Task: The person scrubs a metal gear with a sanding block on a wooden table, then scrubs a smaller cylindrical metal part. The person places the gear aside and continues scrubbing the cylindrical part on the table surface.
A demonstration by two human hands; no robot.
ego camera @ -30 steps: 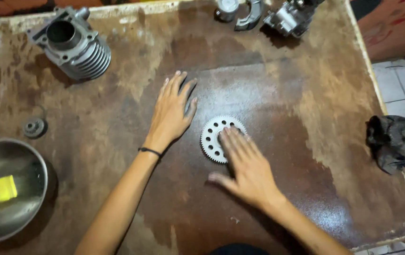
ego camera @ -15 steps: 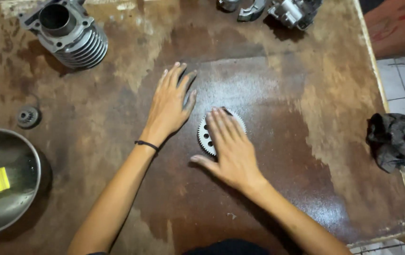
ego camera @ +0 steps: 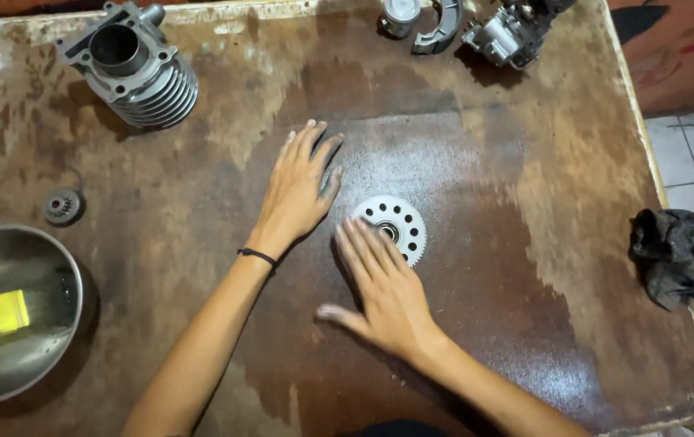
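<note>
On the stained counter, a toothed metal gear lay flat near the middle, the right hand spread open with fingertips on its seven-o'clock edge. At its nine o'clock, the left hand rested flat, grasping nothing.

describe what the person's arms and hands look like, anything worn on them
Both arms are bare, with no sleeves showing up to the frame edge and no gloves. The left hand has a thin black band round its wrist. The right hand wears nothing: no band, watch or ring shows. The fingertips of both hands look smudged with dark grime.
</note>
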